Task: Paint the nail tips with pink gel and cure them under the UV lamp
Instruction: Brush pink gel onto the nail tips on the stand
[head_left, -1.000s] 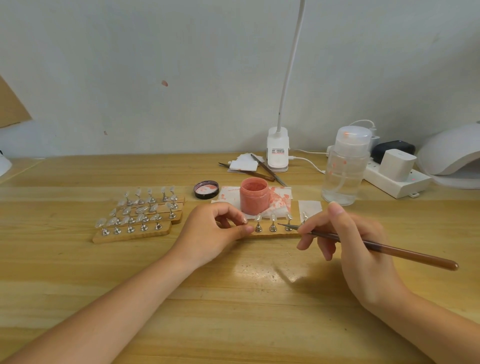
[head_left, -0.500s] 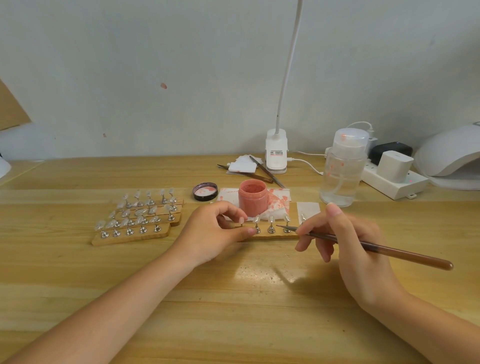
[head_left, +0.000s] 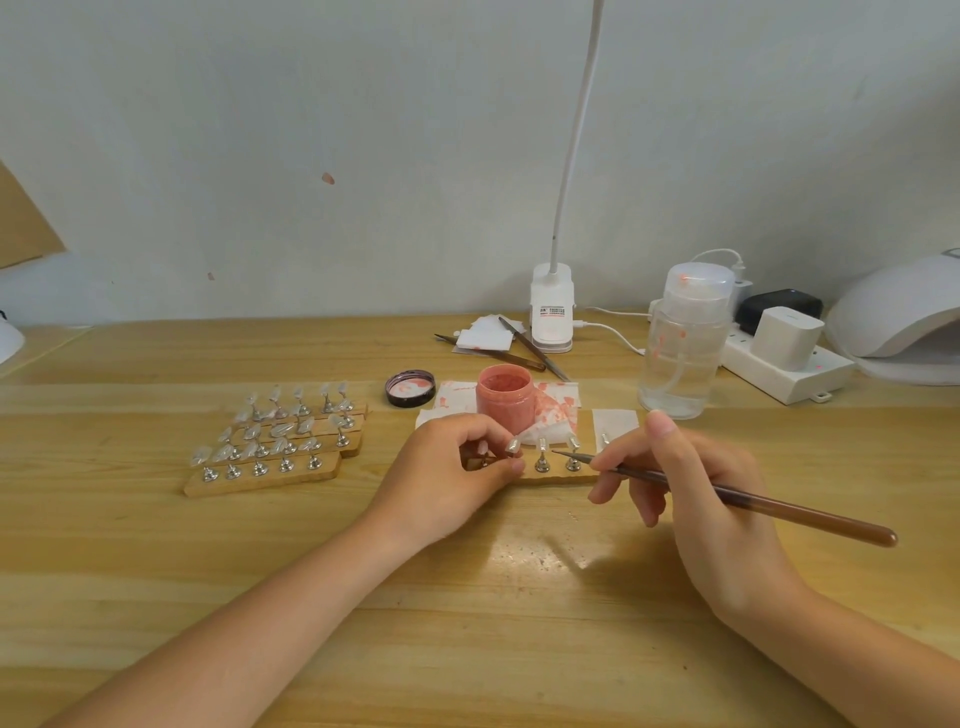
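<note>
left hand (head_left: 452, 467) pinches wooden strip (head_left: 556, 470) | right hand (head_left: 696, 499) grips brush (head_left: 753, 501) — gel jar (head_left: 505, 397) just behind | UV lamp (head_left: 898, 322) far right

A pale wall (head_left: 311, 130), flecked with small reddish marks, rises behind a wooden desk (head_left: 156, 571). A white clip lamp (head_left: 553, 306) stands at 12 o'clock, a power strip (head_left: 779, 371) at 2 o'clock.

Light is glinting off the glossy varnished wooden surface (head_left: 467, 597), the shiny metal stands (head_left: 542, 462) are gleaming on their matt raw-wood strip (head_left: 550, 475), the brush (head_left: 753, 501) is showing a polished brown wooden handle, and the clear plastic bottle (head_left: 680, 358) is looking smooth beside stained white paper (head_left: 558, 402).
</note>
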